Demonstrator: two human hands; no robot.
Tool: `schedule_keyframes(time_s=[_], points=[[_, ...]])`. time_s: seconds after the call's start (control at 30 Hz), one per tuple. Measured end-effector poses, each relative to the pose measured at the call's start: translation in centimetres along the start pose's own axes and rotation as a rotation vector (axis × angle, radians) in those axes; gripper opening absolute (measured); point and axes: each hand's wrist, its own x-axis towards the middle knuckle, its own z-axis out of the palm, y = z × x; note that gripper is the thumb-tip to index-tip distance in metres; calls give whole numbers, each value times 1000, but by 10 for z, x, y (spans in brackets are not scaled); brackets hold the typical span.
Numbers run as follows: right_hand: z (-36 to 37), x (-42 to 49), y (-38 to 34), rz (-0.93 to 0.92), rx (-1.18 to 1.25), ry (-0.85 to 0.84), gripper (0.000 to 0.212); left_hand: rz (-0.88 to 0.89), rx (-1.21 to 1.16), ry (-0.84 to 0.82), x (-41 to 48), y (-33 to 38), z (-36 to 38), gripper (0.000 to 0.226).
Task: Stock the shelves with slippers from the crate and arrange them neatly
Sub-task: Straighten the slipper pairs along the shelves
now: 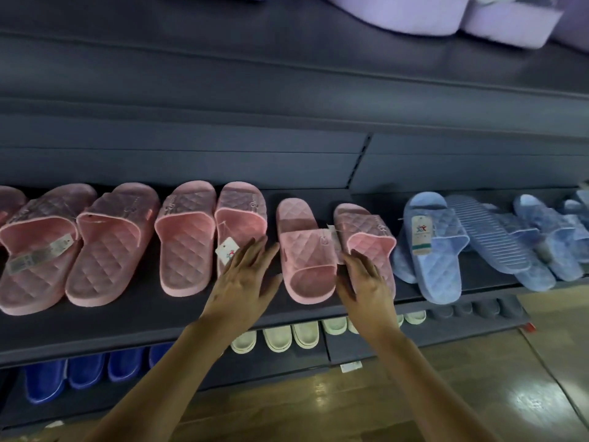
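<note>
Several pink quilted slippers lie in a row on the dark shelf (134,317). My left hand (247,279) hovers with straight, spread fingers over the heel of one pink slipper (240,215) and its paper tag (227,250). One pink slipper (304,253) lies between my hands, its toe toward me. My right hand (366,282) rests with straight fingers on the heel end of the rightmost pink slipper (366,231). No crate is in view.
Light blue slippers (436,247) lie in a loose overlapping pile on the shelf to the right. Below are dark blue slippers (86,371), cream slippers (277,338) and grey ones (484,307). Lilac items (414,14) sit on the shelf above. A wooden floor (478,393) lies at bottom right.
</note>
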Motion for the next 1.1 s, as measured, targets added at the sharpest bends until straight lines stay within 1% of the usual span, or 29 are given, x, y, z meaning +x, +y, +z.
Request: schedule_keyframes(time_s=[0.03, 0.13, 0.2, 0.27, 0.3, 0.4, 0.47, 0.53, 0.6, 0.7, 0.77, 0.83, 0.93, 1.1], points=[[-2, 0, 11, 6, 1, 0, 38, -2, -12, 0, 4, 7, 6, 54], [-6, 5, 43, 13, 17, -38, 44, 0, -33, -17, 18, 31, 26, 52], [-4, 11, 62, -33, 1, -54, 43, -6, -9, -25, 31, 44, 40, 55], [0, 19, 77, -72, -24, -112, 43, -18, 43, -20, 46, 56, 52, 57], [2, 22, 83, -101, -35, -136, 46, -24, 62, -17, 53, 62, 57, 55], [13, 32, 100, -134, -47, -199, 60, -51, 103, 4, 76, 71, 75, 41], [19, 36, 109, -150, -13, -220, 67, -100, 123, -21, 92, 71, 84, 46], [22, 37, 113, -160, 10, -205, 67, -161, 156, -38, 106, 70, 90, 53], [22, 37, 115, -173, 37, -181, 65, -254, 193, -78, 118, 70, 93, 53], [22, 37, 115, -191, 47, -151, 60, -344, 286, -142, 133, 73, 94, 43], [22, 38, 114, -192, 39, -138, 58, -345, 338, -118, 139, 74, 95, 35], [21, 37, 114, -192, 22, -135, 58, -347, 305, -67, 143, 74, 98, 27], [20, 37, 112, -199, -3, -141, 57, -395, 164, 37, 145, 78, 99, 20], [22, 37, 116, -201, 25, -149, 58, -473, -78, 75, 148, 79, 91, 10]])
